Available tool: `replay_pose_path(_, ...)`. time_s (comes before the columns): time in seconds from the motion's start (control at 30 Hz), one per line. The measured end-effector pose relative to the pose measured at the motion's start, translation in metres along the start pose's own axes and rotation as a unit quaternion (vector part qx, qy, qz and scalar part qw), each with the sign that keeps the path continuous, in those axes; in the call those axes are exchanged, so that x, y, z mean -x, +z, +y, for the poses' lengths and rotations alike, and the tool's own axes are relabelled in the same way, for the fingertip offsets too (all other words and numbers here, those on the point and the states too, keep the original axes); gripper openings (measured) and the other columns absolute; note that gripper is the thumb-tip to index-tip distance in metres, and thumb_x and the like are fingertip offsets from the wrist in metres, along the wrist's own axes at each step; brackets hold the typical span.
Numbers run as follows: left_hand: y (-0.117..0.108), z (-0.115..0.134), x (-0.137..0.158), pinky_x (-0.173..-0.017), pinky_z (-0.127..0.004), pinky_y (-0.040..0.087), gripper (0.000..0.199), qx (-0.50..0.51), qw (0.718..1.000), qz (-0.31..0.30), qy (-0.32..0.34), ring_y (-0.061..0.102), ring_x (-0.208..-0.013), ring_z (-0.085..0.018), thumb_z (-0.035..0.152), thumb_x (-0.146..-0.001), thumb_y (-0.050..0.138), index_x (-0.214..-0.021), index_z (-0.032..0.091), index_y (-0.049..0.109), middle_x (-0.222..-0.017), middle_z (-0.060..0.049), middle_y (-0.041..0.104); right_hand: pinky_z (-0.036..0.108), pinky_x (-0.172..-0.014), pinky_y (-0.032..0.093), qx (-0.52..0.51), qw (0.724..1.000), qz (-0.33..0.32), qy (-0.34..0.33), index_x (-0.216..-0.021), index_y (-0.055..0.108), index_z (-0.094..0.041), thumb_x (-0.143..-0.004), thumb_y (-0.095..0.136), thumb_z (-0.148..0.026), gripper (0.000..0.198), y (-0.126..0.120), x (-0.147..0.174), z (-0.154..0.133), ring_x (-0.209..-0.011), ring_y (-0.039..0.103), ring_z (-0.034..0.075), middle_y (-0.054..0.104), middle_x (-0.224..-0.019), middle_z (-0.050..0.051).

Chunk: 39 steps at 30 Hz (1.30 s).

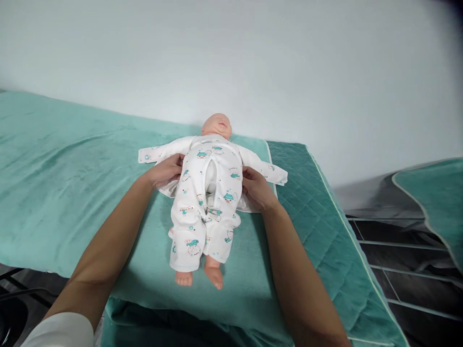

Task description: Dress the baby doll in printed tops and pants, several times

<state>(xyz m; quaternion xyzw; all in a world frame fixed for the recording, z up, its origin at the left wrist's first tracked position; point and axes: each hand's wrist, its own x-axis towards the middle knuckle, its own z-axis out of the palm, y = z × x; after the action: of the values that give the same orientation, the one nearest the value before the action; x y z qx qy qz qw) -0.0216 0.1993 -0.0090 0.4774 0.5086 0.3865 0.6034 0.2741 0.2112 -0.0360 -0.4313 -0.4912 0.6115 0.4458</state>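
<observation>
A baby doll [217,125] lies on its back, head away from me and bare feet toward me. It wears white printed open-crotch baby trousers [188,212], pulled high over the torso. Under them is a white baby jacket [173,147] with both sleeves spread outward and its hem showing at the sides. My left hand [168,171] is at the trousers' left side, its fingers closed on the fabric and partly hidden by it. On the opposite side, my right hand [256,187] pinches the trousers' edge between thumb and fingers, just above the jacket hem.
A smooth green blanket [72,193] lies beneath the doll, over a quilted dark green cover [307,202] at the right. Behind the bed rises a white wall [231,58]. At far right are a metal bed frame [398,246] and another green cover [441,193].
</observation>
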Motion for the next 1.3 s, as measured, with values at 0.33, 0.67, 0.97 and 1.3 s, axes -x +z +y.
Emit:
replay_pose_path(0.33, 0.001, -0.005, -0.003, -0.070, -0.033, 0.058, 0.030, -0.017, 0.999, -0.029, -0.003, 0.074, -0.084, -0.026, 0.019, -0.069, 0.079, -0.098, 0.019, 0.070, -0.077, -0.006, 0.073, 0.031, -0.072, 0.054, 0.054, 0.998, -0.003, -0.020, -0.077, 0.067, -0.022, -0.072, 0.083, -0.044, 0.027, -0.005, -0.004, 0.011, -0.072, 0.062, 0.016, 0.066, -0.069, -0.003)
replay_pose_path(0.67, 0.004, -0.006, 0.000, -0.078, -0.035, 0.063, 0.032, 0.032, 0.997, -0.051, -0.045, 0.076, -0.091, -0.026, 0.018, -0.069, 0.080, -0.100, 0.017, 0.071, -0.089, -0.008, 0.078, 0.036, -0.078, 0.057, 0.030, 0.998, -0.052, 0.005, -0.093, 0.077, -0.023, -0.069, 0.086, -0.044, 0.034, -0.005, -0.004, 0.006, -0.081, 0.069, 0.020, 0.078, -0.092, 0.002)
replay_pose_path(0.97, 0.018, -0.008, 0.000, -0.090, -0.043, 0.063, 0.034, 0.103, 0.994, -0.044, -0.012, 0.076, -0.099, -0.029, 0.025, -0.076, 0.079, -0.108, 0.016, 0.069, -0.097, -0.011, 0.079, 0.046, -0.090, 0.059, -0.019, 1.000, -0.011, 0.011, -0.095, 0.075, -0.024, -0.059, 0.091, -0.037, 0.041, 0.012, -0.002, 0.001, -0.097, 0.073, 0.029, 0.079, -0.102, 0.005)
replay_pose_path(1.3, 0.023, -0.007, 0.000, -0.086, -0.041, 0.063, 0.039, 0.089, 0.995, -0.029, -0.022, 0.075, -0.098, -0.028, 0.018, -0.071, 0.083, -0.107, 0.017, 0.071, -0.099, -0.010, 0.079, 0.054, -0.108, 0.050, 0.057, 0.998, 0.009, -0.032, -0.096, 0.076, -0.027, -0.062, 0.090, -0.046, 0.042, 0.018, -0.002, 0.002, -0.120, 0.064, 0.034, 0.077, -0.113, 0.007)
